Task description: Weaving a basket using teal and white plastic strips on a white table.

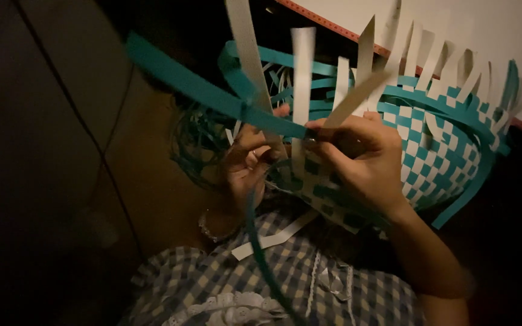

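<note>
Between both hands, teal strip (pixel 212 93) slants up-left (basket (pixel 442 157) behind).

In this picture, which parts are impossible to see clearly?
- Head view: the near rim of the woven basket is hidden behind the right hand and left hand.
- The white strips run off the top edge; their ends are cut off.
- The teal strip is blurred.
- The left half of the picture is too dark to read.
</note>
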